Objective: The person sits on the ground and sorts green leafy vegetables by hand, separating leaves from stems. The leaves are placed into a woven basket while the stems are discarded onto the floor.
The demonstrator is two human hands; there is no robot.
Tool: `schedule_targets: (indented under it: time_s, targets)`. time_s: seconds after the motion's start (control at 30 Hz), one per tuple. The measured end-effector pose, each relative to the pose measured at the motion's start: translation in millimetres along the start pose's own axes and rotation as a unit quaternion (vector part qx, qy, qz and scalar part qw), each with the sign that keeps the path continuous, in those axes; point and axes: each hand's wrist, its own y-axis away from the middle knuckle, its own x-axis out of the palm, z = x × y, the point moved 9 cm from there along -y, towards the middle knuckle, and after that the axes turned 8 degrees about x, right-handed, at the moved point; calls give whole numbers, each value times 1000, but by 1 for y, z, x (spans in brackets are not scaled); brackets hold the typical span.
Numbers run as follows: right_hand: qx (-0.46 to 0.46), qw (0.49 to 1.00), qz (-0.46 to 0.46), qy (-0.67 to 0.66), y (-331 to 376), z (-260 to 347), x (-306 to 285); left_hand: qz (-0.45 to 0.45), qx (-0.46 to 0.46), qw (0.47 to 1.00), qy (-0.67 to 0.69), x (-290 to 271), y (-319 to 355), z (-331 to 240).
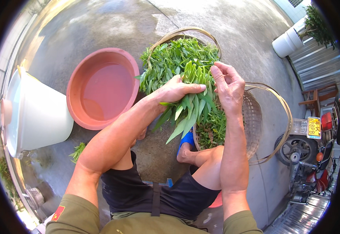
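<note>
My left hand [183,89] is closed round a bunch of leafy green stems [189,103], probably water spinach. Their pale cut ends point away from me, and the long narrow leaves hang toward me. Just right of the stem ends, my right hand [229,84] has thumb and fingers bent together in a pinch; whatever is between them is too small to make out. Beyond both hands, a heap of the same greens [166,52] fills a wicker basket with a hoop handle [189,29]. Under my right forearm, a second woven basket [251,117] has more greens [212,126] in its left part.
A reddish plastic basin [125,64] with water in it stands at the left, next to a big white bucket [47,113]. Loose greens [77,152] lie on the concrete floor. At the right are a parked motorcycle [314,156], a wooden stool [318,97] and a white plant pot [288,42].
</note>
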Motion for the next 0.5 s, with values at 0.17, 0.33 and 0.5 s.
schedule_targets:
  time_s: [0.17, 0.33, 0.5]
  targets:
    - [-136, 986, 79, -50, 11, 23, 5, -39, 70, 994, -68, -8, -10, -5]
    - [-93, 980, 67, 165, 12, 6, 25, -17, 100, 989, -108, -10, -15, -4]
    - [-4, 992, 105, 66, 1, -14, 26, -10, 93, 986, -136, -11, -18, -2]
